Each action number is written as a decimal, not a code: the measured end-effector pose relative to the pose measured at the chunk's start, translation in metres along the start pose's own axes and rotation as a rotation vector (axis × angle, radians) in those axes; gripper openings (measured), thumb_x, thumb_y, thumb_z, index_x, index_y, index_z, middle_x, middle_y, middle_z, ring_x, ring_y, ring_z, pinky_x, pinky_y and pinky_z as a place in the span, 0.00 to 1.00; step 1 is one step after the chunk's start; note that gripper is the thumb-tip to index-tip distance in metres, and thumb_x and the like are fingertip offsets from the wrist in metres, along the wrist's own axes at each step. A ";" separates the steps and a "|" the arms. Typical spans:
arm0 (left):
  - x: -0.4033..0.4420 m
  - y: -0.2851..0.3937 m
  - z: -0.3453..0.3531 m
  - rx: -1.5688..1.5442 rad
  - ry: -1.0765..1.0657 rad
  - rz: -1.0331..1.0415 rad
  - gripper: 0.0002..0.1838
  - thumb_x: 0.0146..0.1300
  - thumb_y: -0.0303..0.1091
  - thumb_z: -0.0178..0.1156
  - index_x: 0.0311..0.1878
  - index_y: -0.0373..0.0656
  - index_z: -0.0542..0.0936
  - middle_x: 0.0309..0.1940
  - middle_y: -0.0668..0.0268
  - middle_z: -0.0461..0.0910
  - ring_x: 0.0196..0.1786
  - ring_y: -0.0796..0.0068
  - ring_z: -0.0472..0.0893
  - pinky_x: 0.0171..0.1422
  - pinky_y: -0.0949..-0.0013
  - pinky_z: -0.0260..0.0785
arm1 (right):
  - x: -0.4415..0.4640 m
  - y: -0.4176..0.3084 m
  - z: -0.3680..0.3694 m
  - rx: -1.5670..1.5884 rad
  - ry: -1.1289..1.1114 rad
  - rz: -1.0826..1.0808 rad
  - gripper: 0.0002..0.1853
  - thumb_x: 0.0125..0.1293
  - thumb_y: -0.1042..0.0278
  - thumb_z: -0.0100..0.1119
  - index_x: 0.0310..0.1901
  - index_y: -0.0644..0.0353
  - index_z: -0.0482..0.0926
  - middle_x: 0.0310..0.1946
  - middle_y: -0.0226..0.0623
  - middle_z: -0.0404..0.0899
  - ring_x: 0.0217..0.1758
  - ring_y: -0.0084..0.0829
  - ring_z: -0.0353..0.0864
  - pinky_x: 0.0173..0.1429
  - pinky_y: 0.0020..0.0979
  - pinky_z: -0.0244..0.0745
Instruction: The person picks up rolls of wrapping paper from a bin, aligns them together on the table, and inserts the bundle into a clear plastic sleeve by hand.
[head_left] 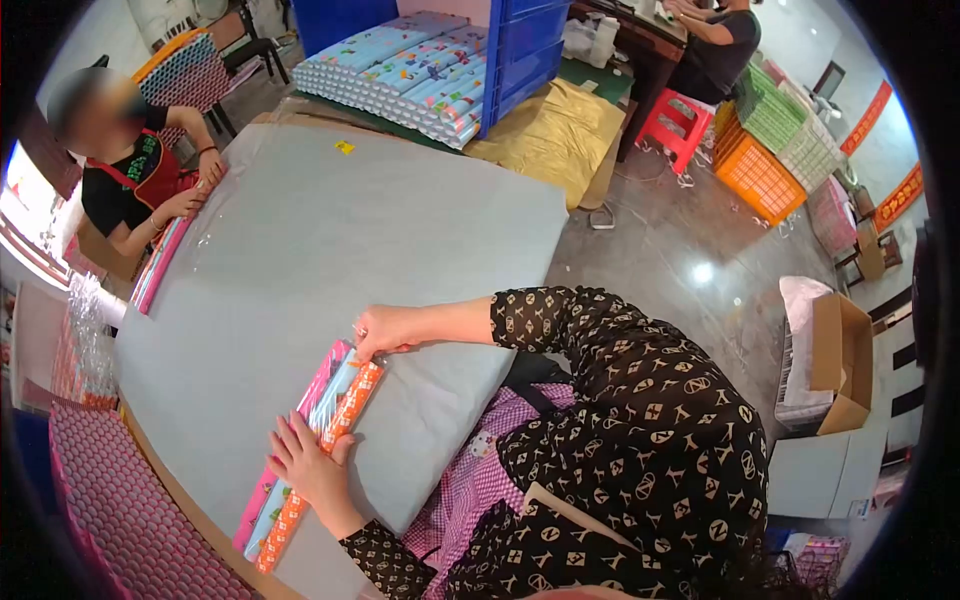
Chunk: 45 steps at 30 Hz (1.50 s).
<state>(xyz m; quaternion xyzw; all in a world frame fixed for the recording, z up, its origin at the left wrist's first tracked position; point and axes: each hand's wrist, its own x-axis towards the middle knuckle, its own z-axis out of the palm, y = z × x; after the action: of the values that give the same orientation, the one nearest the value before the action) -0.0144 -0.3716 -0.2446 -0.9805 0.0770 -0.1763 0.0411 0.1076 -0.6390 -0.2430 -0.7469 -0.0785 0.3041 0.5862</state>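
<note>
On the grey-covered table in front of me lies a bundle of three patterned wrapping paper rolls, pink, light blue and orange (352, 402), side by side in what looks like a shiny clear sleeve. My left hand (312, 470) rests flat across the middle of the bundle with its fingers spread. At the far end, my right hand (385, 330) is closed, its fingers pinched at the end of the clear plastic sleeve (352, 350). The fingertips there are partly hidden.
Across the grey table (330, 240), a co-worker (135, 170) handles another bundle of rolls (165, 255). Stacked light-blue rolls (410, 75) lie by a blue crate (525, 60). Pink rolls (130, 500) stand tightly packed at my left. Gold sheeting (555, 135) covers the far right corner.
</note>
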 end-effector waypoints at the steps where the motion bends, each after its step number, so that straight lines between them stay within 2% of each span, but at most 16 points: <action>1: 0.000 0.001 -0.002 -0.017 0.000 0.001 0.58 0.50 0.84 0.39 0.70 0.44 0.69 0.68 0.53 0.70 0.70 0.46 0.67 0.72 0.39 0.53 | 0.001 0.002 0.000 -0.006 -0.009 -0.003 0.10 0.51 0.67 0.69 0.25 0.64 0.80 0.11 0.29 0.68 0.09 0.21 0.60 0.14 0.30 0.51; 10: 0.001 0.005 -0.008 -0.089 -0.057 -0.055 0.58 0.50 0.84 0.43 0.71 0.42 0.68 0.69 0.51 0.68 0.72 0.44 0.63 0.74 0.36 0.47 | -0.004 -0.002 -0.001 0.022 -0.022 0.036 0.11 0.54 0.66 0.69 0.26 0.64 0.78 0.12 0.27 0.68 0.09 0.20 0.60 0.14 0.29 0.51; 13: 0.001 0.004 -0.006 -0.082 -0.022 -0.029 0.58 0.46 0.82 0.50 0.69 0.41 0.70 0.68 0.52 0.69 0.71 0.44 0.65 0.74 0.36 0.49 | -0.005 -0.005 0.000 0.075 0.013 0.037 0.11 0.51 0.66 0.69 0.21 0.61 0.78 0.08 0.27 0.62 0.08 0.21 0.57 0.13 0.31 0.48; 17: 0.001 0.004 -0.007 -0.076 -0.035 -0.036 0.57 0.46 0.82 0.50 0.68 0.41 0.70 0.69 0.52 0.69 0.71 0.44 0.65 0.74 0.36 0.49 | -0.006 -0.005 0.001 0.066 0.016 0.035 0.10 0.51 0.67 0.69 0.21 0.62 0.78 0.08 0.28 0.63 0.07 0.21 0.57 0.13 0.31 0.48; 19: 0.001 0.003 -0.004 -0.071 -0.052 -0.039 0.59 0.49 0.84 0.43 0.70 0.42 0.69 0.68 0.52 0.69 0.71 0.44 0.65 0.73 0.36 0.49 | -0.007 -0.005 0.001 0.070 0.014 0.022 0.10 0.51 0.67 0.69 0.21 0.62 0.78 0.08 0.28 0.63 0.07 0.22 0.57 0.12 0.31 0.48; 21: 0.000 0.005 -0.007 -0.076 -0.045 -0.042 0.58 0.49 0.84 0.43 0.70 0.42 0.69 0.68 0.52 0.69 0.71 0.45 0.65 0.73 0.36 0.49 | -0.010 -0.010 -0.001 0.002 0.004 0.040 0.11 0.54 0.65 0.69 0.27 0.63 0.79 0.12 0.28 0.68 0.08 0.19 0.59 0.13 0.29 0.50; 28: 0.002 0.005 -0.010 -0.079 -0.071 -0.053 0.57 0.49 0.84 0.44 0.70 0.43 0.69 0.69 0.54 0.68 0.72 0.45 0.65 0.73 0.35 0.49 | -0.009 -0.008 -0.001 0.010 -0.001 0.021 0.10 0.54 0.66 0.68 0.27 0.63 0.80 0.11 0.27 0.68 0.08 0.19 0.60 0.13 0.28 0.51; 30: 0.002 0.005 -0.010 -0.070 -0.069 -0.054 0.57 0.49 0.83 0.45 0.70 0.43 0.68 0.70 0.55 0.68 0.72 0.46 0.64 0.73 0.35 0.49 | -0.008 -0.006 0.000 0.032 0.030 0.012 0.10 0.52 0.66 0.68 0.24 0.63 0.79 0.07 0.29 0.64 0.07 0.23 0.59 0.12 0.31 0.50; 37: 0.002 0.005 -0.009 -0.059 -0.063 -0.051 0.57 0.48 0.83 0.47 0.69 0.43 0.69 0.69 0.55 0.69 0.71 0.47 0.65 0.73 0.37 0.50 | -0.004 -0.003 0.000 0.032 0.028 0.006 0.10 0.51 0.66 0.69 0.25 0.64 0.80 0.07 0.29 0.64 0.07 0.23 0.60 0.12 0.32 0.51; 45: 0.002 0.005 -0.011 -0.071 -0.050 -0.036 0.56 0.48 0.82 0.47 0.68 0.43 0.70 0.68 0.54 0.70 0.70 0.46 0.66 0.72 0.37 0.51 | -0.003 -0.010 0.000 0.038 0.004 0.047 0.13 0.53 0.66 0.71 0.20 0.63 0.79 0.07 0.30 0.62 0.07 0.24 0.59 0.12 0.33 0.49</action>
<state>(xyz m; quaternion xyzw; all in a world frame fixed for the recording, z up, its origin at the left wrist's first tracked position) -0.0171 -0.3778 -0.2344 -0.9867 0.0645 -0.1493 0.0049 0.1075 -0.6371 -0.2328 -0.7378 -0.0540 0.3176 0.5932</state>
